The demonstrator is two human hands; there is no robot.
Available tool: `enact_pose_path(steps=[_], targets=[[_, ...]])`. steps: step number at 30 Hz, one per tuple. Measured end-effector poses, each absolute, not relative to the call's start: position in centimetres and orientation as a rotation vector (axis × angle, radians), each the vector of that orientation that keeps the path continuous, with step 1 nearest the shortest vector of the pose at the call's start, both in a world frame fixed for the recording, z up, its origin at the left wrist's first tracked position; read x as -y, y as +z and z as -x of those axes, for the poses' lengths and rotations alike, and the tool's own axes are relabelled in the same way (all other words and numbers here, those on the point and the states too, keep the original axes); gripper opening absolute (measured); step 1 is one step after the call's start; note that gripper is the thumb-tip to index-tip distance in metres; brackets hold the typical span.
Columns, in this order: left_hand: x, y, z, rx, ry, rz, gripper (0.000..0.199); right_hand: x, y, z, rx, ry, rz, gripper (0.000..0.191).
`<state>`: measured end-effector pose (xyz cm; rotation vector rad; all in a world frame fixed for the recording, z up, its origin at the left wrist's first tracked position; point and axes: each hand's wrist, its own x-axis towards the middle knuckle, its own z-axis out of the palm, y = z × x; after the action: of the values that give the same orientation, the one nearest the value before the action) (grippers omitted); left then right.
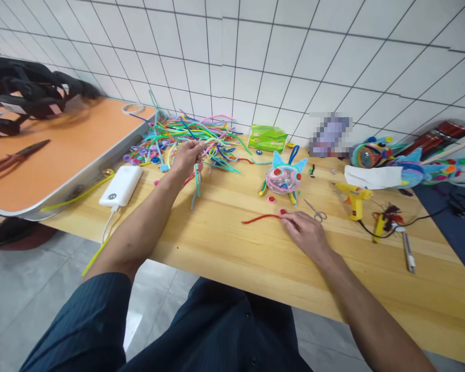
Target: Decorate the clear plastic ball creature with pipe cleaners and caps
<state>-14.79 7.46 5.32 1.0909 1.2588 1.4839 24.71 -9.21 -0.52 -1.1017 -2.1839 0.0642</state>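
My left hand [188, 156] is closed at the front of a heap of colourful pipe cleaners [194, 126], with several green and blue strands hanging below its fingers. My right hand [303, 231] pinches a small red and pink coil [282, 212] against the wooden table. From that coil a red pipe cleaner [260, 217] runs left. A similar coil [271, 199] lies just behind. Further back stands a pink figure [283, 179] with red eyes, blue ears and yellow-green legs. Small scissors [316, 211] lie right of it, behind my right hand.
A white power bank [121, 185] with a cable lies left. On the right are a yellow glue gun [355, 200], a cutter [408, 251], dark cords and another colourful figure [411, 168]. A green packet [267, 138] rests near the tiled wall; pliers [15, 157] lie on the orange surface.
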Motion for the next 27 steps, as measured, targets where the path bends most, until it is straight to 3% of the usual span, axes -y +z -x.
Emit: enact_pose_path(steps=[3,7,12,14,19,27], targets=[[-6.6,6.3,13.9,-1.045,1.433,-1.164,0.032,9.2,-0.1,-24.5,2.153,0.061,1.082,0.016],[-4.1,7.2,10.4,-0.854,1.239,-1.254,0.043,10.1,2.6,-23.6,2.017,-0.068,1.061,0.012],[0.1,7.2,4.9,-0.712,0.973,-1.322,0.046,11.3,7.1,-21.3,1.922,-0.094,1.140,0.040],[1.5,7.0,3.2,-0.682,0.878,-1.331,0.046,10.9,7.8,-20.5,1.947,-0.042,1.180,0.043],[3.7,6.6,0.9,-0.643,0.786,-1.311,0.049,9.3,6.9,-20.1,1.988,0.090,1.239,0.017],[5.0,4.1,-0.2,-0.708,0.835,-1.128,0.062,9.5,5.4,-20.9,1.994,0.109,1.189,0.022]])
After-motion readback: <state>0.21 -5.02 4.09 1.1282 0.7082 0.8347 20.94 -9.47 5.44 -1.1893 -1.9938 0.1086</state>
